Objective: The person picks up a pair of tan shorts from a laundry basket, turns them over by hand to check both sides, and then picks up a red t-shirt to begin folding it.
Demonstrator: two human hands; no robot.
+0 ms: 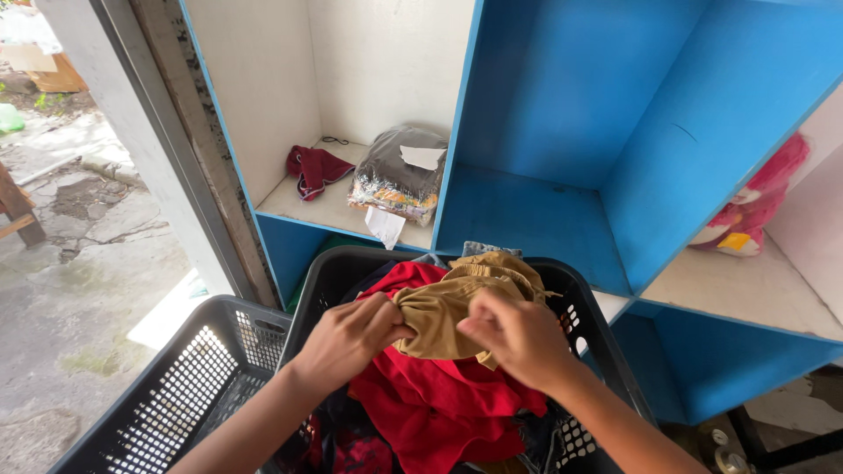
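Gripping a tan garment at both ends, we hold it bunched just above a dark plastic laundry basket. Our left hand is closed tight, the fingers curled around a gathered fold at the garment's left edge. Our right hand is closed too, pinching the cloth between thumb and fingers on the near right side. The garment sags between the two hands and touches the clothes under it.

Under it lies a red garment, spread over most of the basket, with darker clothes at the basket's edges and a bit of blue denim showing at the far rim. A second dark basket with perforated walls stands just to the left, touching the first, and we see nothing in it.

Behind the baskets stands a blue shelf unit. Its left compartment holds a clear plastic package of folded dark clothing with a patterned layer at the bottom; a white paper label lies on top of the package, and another white slip hangs over the shelf's front edge. Beside the package lies a small red cloth. The middle compartment shows only blue walls. At the far right, a pink and white bundle rests on a pale shelf.
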